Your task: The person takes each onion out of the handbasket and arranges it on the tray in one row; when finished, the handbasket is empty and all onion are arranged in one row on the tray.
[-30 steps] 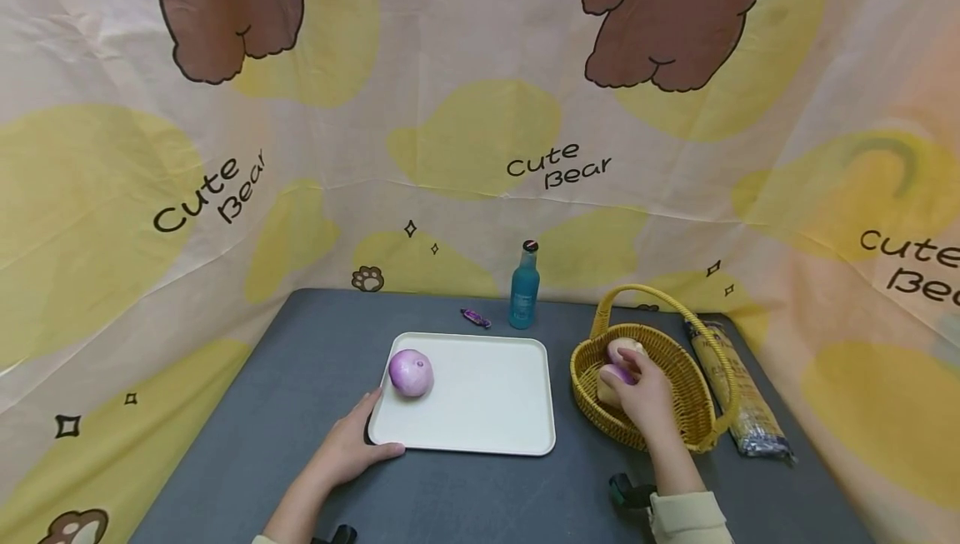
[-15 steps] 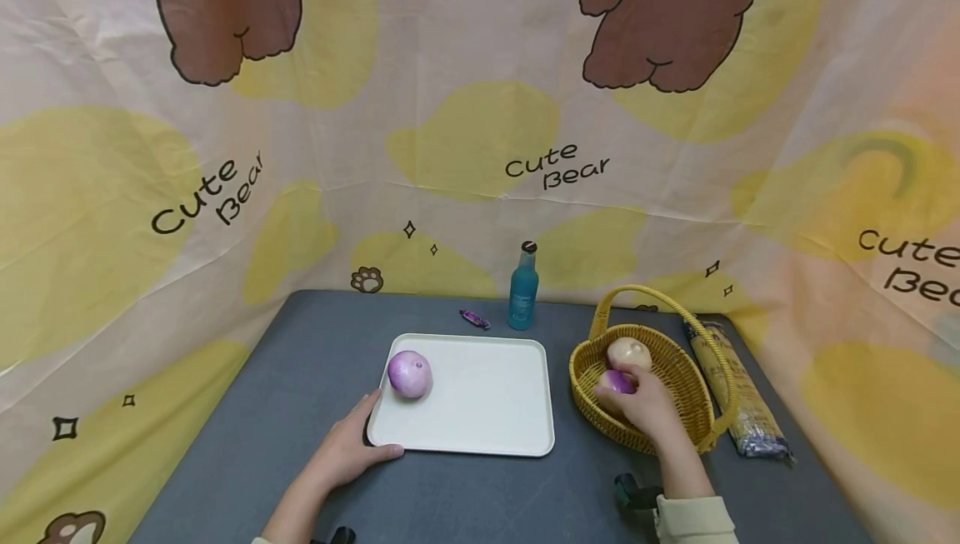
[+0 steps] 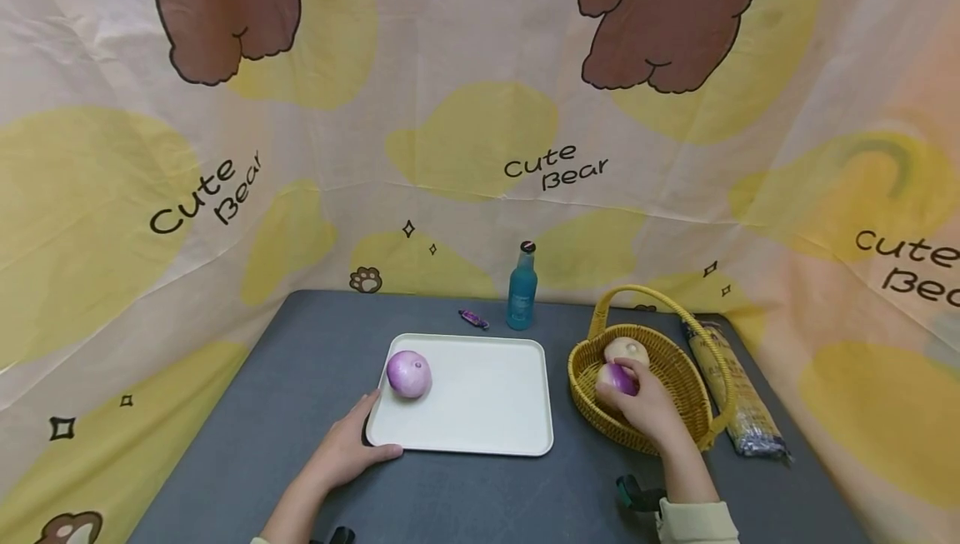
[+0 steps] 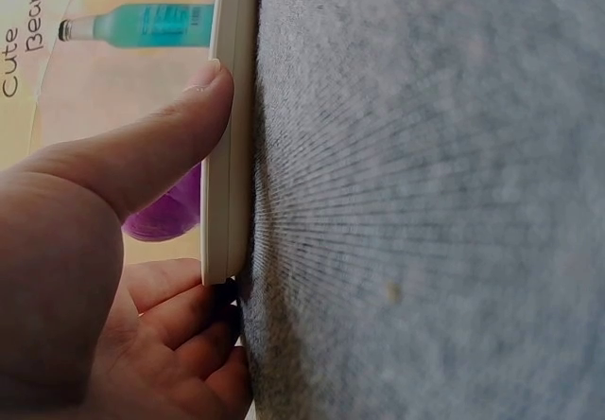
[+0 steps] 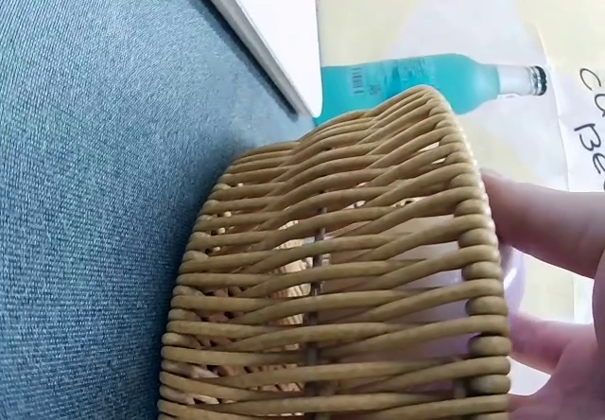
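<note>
A purple onion (image 3: 408, 375) sits at the left end of the white tray (image 3: 487, 398). My left hand (image 3: 347, 444) holds the tray's near left corner, thumb along the front edge and fingers at the left side. In the left wrist view the thumb (image 4: 180, 131) lies against the rim. Inside the yellow wicker basket (image 3: 678, 390), my right hand (image 3: 651, 406) grips a purple-and-white onion (image 3: 621, 379) between thumb and fingers. Behind it lies a paler onion (image 3: 627, 350). Basket weave (image 5: 350, 288) hides most of the held onion in the right wrist view.
A blue bottle (image 3: 522, 290) stands behind the tray, with a purple wrapped candy (image 3: 473, 319) to its left. Right of the basket lies a long yellowish packet (image 3: 742, 394). The basket's tall handle (image 3: 693, 319) arches over it. A printed cloth (image 3: 450, 152) hangs behind the grey table (image 3: 480, 494).
Within the basket, my right hand has shifted slightly toward the near side, baring more of the paler onion. The left hand and tray have stayed in place.
</note>
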Demonstrator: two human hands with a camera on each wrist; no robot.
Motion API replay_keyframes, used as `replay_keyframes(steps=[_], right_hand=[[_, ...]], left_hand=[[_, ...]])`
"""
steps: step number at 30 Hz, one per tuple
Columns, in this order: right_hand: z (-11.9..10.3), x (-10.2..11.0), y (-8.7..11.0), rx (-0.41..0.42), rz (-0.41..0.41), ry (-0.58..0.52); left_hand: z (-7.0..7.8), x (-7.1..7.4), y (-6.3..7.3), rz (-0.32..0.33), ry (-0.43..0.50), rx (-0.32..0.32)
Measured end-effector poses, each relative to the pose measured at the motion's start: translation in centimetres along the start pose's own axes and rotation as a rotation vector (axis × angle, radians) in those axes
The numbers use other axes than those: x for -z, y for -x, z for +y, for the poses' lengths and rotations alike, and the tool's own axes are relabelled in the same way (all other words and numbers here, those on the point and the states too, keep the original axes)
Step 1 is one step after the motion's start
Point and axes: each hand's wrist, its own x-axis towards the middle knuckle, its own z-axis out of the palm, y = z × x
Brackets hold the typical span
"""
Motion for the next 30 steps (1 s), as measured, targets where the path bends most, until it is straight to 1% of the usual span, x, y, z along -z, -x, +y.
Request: replay_keyframes(steps=[6, 11, 14, 21, 27, 30], right_hand=[[-0.7, 0.1, 0.2, 0.018, 0.021, -0.041], [-1.6, 0.2, 0.2, 0.063, 0.045, -0.095], [-2.1, 0.2, 0.2, 0.083, 0.049, -0.079], [-3.1, 0.0, 0.3, 0.093, 0.051, 0.0], [-3.9, -1.0, 0.1, 0.119, 0.044, -0.062], [-4.3, -1.8, 0.2, 0.144, 0.039, -0.07]], left_hand=[[-0.1, 0.1, 0.0, -0.001, 0.004, 0.002], [-0.1, 0.1, 0.1, 0.001, 0.009, -0.001], [0.0, 0.1, 0.1, 0.004, 0.003, -0.006], [-0.3, -0.1, -0.1, 0.004, -0.006, -0.007], [-0.4, -0.1, -0.2, 0.004, -0.005, -0.01], [-0.4, -0.1, -0.1, 0.007, 0.0, -0.008]])
